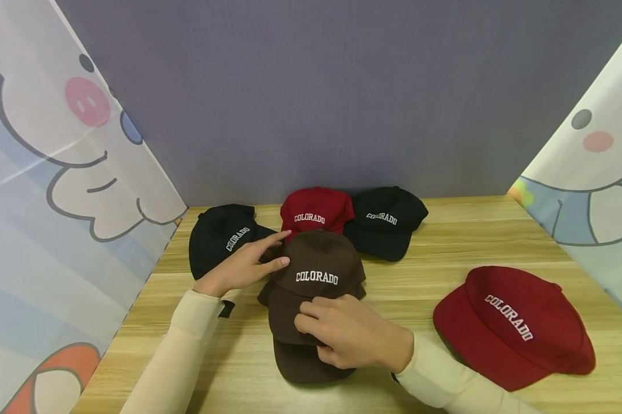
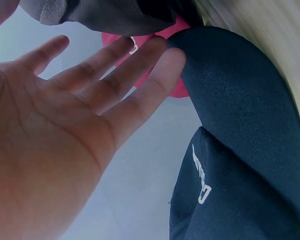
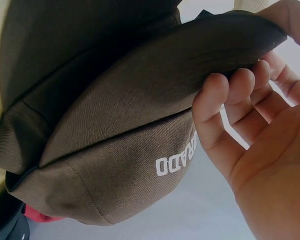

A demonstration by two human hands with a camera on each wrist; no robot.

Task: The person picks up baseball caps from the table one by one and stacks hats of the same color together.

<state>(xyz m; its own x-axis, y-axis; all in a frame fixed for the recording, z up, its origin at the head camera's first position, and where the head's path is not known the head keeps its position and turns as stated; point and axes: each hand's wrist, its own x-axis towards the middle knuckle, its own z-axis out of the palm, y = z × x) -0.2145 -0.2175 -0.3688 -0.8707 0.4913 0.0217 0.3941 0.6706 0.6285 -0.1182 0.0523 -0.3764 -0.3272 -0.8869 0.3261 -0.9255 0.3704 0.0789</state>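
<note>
A brown cap (image 1: 321, 250) with white COLORADO lettering sits on top of another brown cap (image 1: 308, 368) in the middle of the table. My right hand (image 1: 349, 330) pinches the upper cap's brim, thumb on one face and curled fingers on the other, as the right wrist view shows. Beside the crown's left side, my left hand (image 1: 245, 264) is spread with its fingers nearly straight. In the left wrist view its palm (image 2: 45, 135) holds nothing. Just left of that hand lies a black cap (image 1: 220, 236), its brim partly behind the hand.
Behind the brown caps stand a red cap (image 1: 316, 207) and a second black cap (image 1: 388, 221), close together near the grey back panel (image 1: 342, 98). A larger-looking red cap (image 1: 528, 322) lies at the right of the wooden table (image 1: 409, 293). Cartoon-printed cloths (image 1: 26, 230) flank both sides.
</note>
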